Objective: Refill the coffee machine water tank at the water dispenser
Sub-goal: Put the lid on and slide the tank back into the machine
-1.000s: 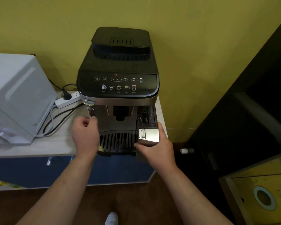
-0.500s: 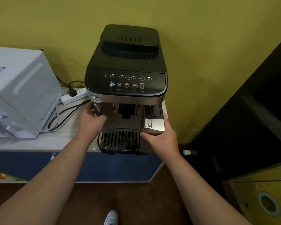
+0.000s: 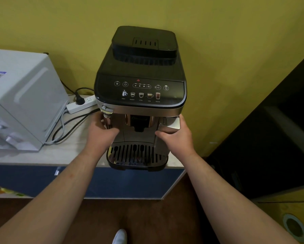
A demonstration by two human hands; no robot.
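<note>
A black and silver coffee machine [image 3: 140, 67] stands on the counter [image 3: 68, 155] against the yellow wall. Its water tank [image 3: 173, 125], with a silver front panel, sits in the slot at the machine's front right, almost flush with the body. My right hand [image 3: 177, 140] grips that panel, thumb on its left edge and fingers over its right side. My left hand [image 3: 102, 134] holds the machine's left front corner beside the steam wand [image 3: 106, 113], with the thumb across the front. The drip tray [image 3: 135, 152] lies below both hands.
A white boxy appliance [image 3: 21, 103] stands at the counter's left. Between it and the machine lie a power strip [image 3: 80, 104] and cables. A dark cabinet [image 3: 270, 138] rises on the right, with a yellow surface with a round hole [image 3: 295, 226] below it.
The water tank has slid back into the machine under my right hand. My left hand moved from the air in front of the machine onto its left front corner.
</note>
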